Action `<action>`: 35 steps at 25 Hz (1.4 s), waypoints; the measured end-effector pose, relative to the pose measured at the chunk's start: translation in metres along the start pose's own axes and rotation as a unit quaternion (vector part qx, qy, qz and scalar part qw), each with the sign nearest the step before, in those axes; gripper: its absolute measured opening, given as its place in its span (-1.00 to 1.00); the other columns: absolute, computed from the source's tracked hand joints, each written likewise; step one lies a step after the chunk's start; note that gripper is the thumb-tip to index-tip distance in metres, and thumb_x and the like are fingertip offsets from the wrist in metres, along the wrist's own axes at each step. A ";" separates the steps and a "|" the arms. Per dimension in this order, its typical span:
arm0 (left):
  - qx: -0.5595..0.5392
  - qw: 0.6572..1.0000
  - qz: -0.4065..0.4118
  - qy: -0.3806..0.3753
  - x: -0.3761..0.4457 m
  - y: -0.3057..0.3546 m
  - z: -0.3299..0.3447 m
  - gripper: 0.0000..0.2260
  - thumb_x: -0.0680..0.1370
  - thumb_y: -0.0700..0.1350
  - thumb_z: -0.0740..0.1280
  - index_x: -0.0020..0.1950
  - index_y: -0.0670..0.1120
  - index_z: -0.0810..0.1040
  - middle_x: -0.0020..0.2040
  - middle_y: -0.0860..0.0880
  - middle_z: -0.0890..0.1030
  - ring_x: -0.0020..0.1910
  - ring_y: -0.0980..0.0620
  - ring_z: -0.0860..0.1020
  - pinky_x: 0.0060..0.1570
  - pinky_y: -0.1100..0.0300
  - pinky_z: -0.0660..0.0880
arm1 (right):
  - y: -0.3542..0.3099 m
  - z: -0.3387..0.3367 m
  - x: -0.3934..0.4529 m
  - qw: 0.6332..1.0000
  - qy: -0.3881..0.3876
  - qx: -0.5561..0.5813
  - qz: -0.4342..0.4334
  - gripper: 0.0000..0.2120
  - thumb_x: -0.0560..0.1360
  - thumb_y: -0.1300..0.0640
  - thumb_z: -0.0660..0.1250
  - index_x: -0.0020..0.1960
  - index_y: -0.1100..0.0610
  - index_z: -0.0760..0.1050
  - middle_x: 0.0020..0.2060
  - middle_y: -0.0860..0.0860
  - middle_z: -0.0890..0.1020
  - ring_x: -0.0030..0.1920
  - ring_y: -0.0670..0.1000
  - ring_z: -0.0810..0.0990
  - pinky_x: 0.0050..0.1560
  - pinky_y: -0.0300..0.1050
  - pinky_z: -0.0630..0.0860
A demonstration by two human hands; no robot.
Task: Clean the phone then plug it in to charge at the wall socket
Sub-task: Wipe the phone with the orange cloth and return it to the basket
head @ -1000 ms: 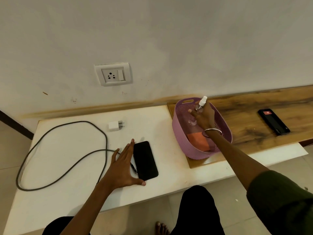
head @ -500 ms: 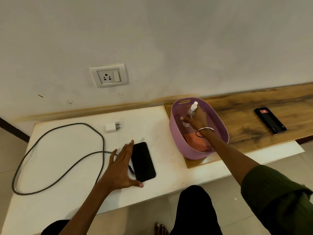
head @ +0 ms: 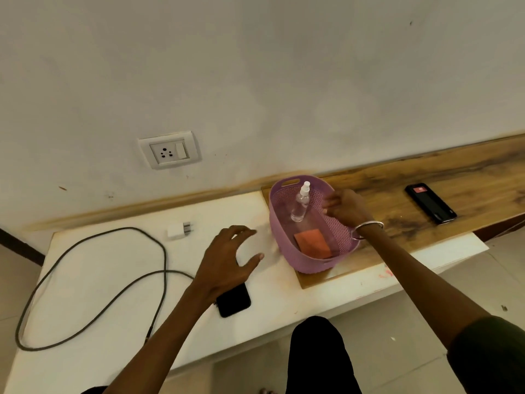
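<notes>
A black phone (head: 234,302) lies on the white table (head: 99,280), partly hidden under my left hand (head: 227,260), which hovers above it with fingers spread and empty. A purple basket (head: 309,264) holds a clear spray bottle (head: 300,206) leaning against its far wall and an orange cloth (head: 312,242) on its floor. My right hand (head: 345,207) is over the basket's right rim, fingers loose, holding nothing. A white charger plug (head: 177,230) and a grey cable (head: 93,280) lie on the table. The wall socket (head: 170,150) is above them.
A second black phone (head: 430,203) with a red patch on its screen lies on the wooden board (head: 397,200) to the right. The table's front edge runs just before my knees (head: 318,356), with tiled floor below.
My right hand let go of the spray bottle, which now leans in the basket, and drew back to the right rim. My left hand lifted off the table and moved above the phone.
</notes>
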State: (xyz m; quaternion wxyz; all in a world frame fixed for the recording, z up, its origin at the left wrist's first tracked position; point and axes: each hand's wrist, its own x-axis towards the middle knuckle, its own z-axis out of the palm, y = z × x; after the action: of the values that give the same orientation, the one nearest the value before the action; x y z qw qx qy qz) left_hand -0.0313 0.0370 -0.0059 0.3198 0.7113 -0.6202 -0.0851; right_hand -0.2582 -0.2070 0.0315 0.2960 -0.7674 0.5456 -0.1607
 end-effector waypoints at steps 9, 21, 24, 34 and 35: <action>-0.034 0.997 0.061 0.019 0.052 0.083 0.053 -0.85 0.54 -0.18 0.36 0.06 -0.07 0.68 0.01 0.00 0.70 -0.02 0.02 0.61 -0.02 0.20 0.54 | -0.005 0.048 -0.002 0.916 -0.194 -0.349 -0.044 -0.62 0.48 0.25 0.32 0.30 0.25 0.47 0.20 0.21 0.61 0.21 0.22 0.56 0.25 0.07 0.48; -0.025 0.999 0.040 0.021 0.039 0.072 0.055 -0.85 0.55 -0.22 0.36 0.07 -0.14 0.69 0.05 -0.05 0.71 0.07 -0.02 0.61 0.08 0.22 0.52 | -0.003 0.042 -0.002 0.917 -0.194 -0.347 -0.036 -0.55 0.42 0.19 0.43 0.27 0.24 0.47 0.15 0.19 0.62 0.15 0.20 0.59 0.18 0.04 0.54; -0.032 0.999 0.029 0.025 0.035 0.073 0.046 -0.83 0.56 -0.20 0.36 0.12 -0.14 0.68 0.11 -0.05 0.69 0.14 -0.01 0.59 0.16 0.26 0.46 | -0.010 0.022 -0.005 0.938 -0.175 -0.296 -0.046 -0.71 0.39 0.15 0.46 0.08 0.24 0.62 0.01 0.18 0.69 0.01 0.17 0.64 -0.01 -0.05 0.58; -0.073 0.970 -0.230 -0.039 -0.058 -0.041 -0.006 -0.10 0.32 0.50 0.29 0.55 0.09 0.19 0.51 0.06 0.35 0.49 0.01 0.31 0.46 -0.05 0.32 | -0.057 -0.055 -0.065 0.993 0.001 -0.081 -0.081 -0.86 0.43 0.12 0.37 -0.18 0.21 0.58 -0.28 0.17 0.67 -0.23 0.22 0.62 -0.22 0.02 0.53; -0.048 0.966 -0.242 -0.076 -0.068 -0.056 -0.009 0.05 0.25 0.55 0.30 0.60 0.05 0.10 0.58 0.03 0.24 0.55 -0.03 0.23 0.51 -0.07 0.24 | -0.067 -0.055 -0.074 0.994 0.021 -0.048 -0.092 -0.89 0.43 0.13 0.36 -0.19 0.18 0.56 -0.30 0.15 0.66 -0.24 0.21 0.63 -0.23 0.04 0.56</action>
State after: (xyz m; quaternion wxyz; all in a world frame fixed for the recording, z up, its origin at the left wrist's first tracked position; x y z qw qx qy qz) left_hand 0.0050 0.1056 -0.0495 0.2754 0.8157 -0.4468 -0.2433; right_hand -0.2659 -0.1382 0.1223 0.2311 -0.8240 0.4860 -0.1774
